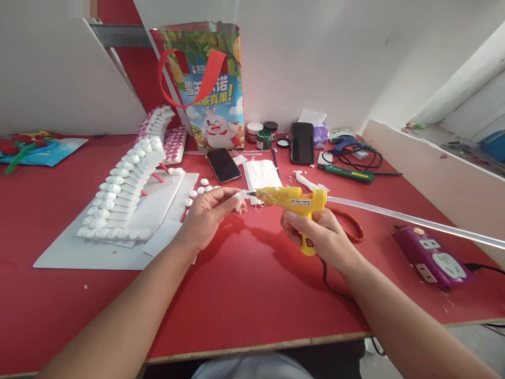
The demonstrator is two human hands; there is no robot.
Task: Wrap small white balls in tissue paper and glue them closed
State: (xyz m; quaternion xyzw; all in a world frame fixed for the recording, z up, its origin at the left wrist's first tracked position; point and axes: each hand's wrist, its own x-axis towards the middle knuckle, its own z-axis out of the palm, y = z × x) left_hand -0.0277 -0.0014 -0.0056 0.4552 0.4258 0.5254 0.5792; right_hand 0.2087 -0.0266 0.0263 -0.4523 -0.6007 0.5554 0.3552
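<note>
In my right hand is a yellow glue gun, its nozzle aimed left and a long clear glue stick running out of its back. My left hand pinches a small piece of white tissue right at the nozzle tip. Whether the tip touches it I cannot tell. Left of my hands, a curved white model edged with rolled white rosettes stands on a white board. Several loose white rosettes lie close behind my left hand. A stack of white tissue lies behind the nozzle.
A purple power strip sits at the right. Behind are a black phone, another dark phone, paint jars, a green-handled tool and a colourful bag. A blue packet lies far left.
</note>
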